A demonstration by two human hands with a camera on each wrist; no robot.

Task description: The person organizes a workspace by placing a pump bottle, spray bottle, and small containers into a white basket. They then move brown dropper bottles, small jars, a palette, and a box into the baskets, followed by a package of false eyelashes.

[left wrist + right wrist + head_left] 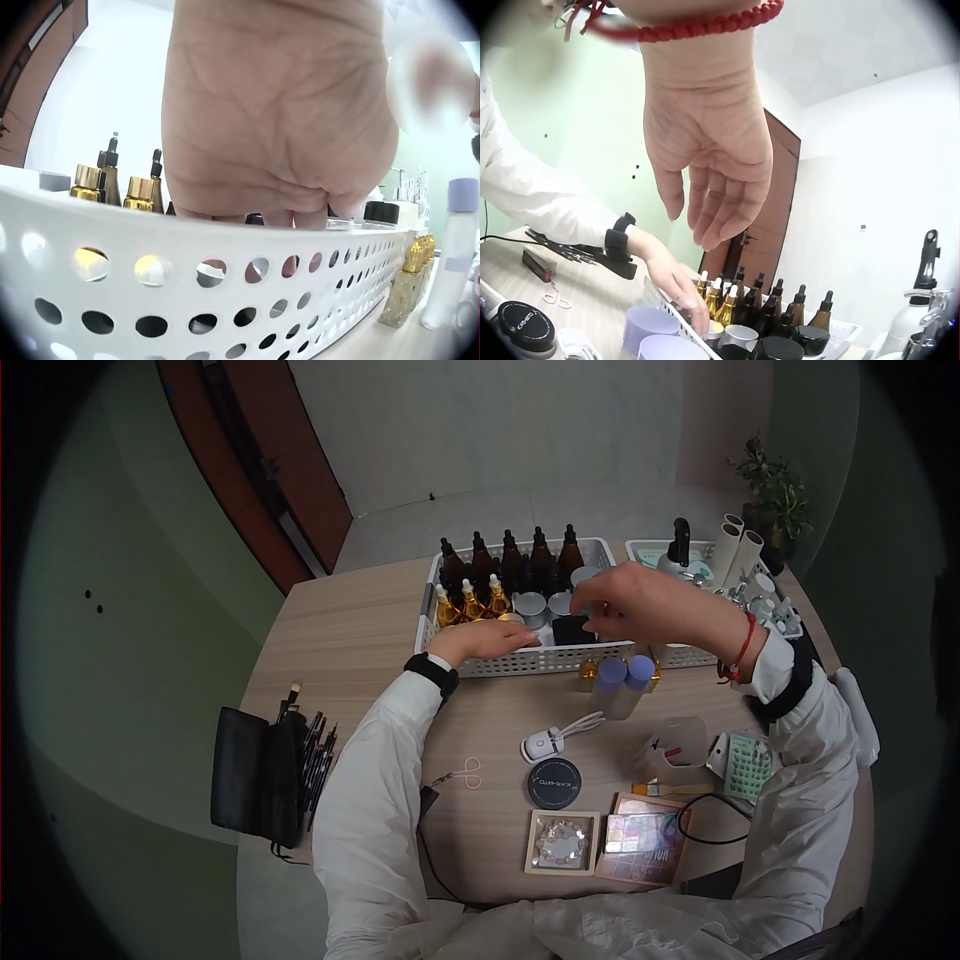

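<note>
My left hand (487,641) reaches over the front wall of a white perforated basket (490,665), fingers fairly straight and pointing down inside. In the right wrist view its fingertips are right beside a small jar with a yellowish lid (715,328); the basket wall hides them in the left wrist view. My right hand (650,600) hovers above the basket's right side, fingers loosely bent and holding nothing. Below it are silver-lidded jars (530,608) and black-lidded jars (778,348). Dark dropper bottles (510,565) and gold dropper bottles (472,600) stand behind and left.
Two purple-capped bottles (625,685) stand before the basket. A second basket with a spray bottle (911,322) is at right. Nearer lie an eyelash curler (545,743), a round black compact (554,784), palettes (640,835), pink scissors (468,773) and a black brush case (255,770).
</note>
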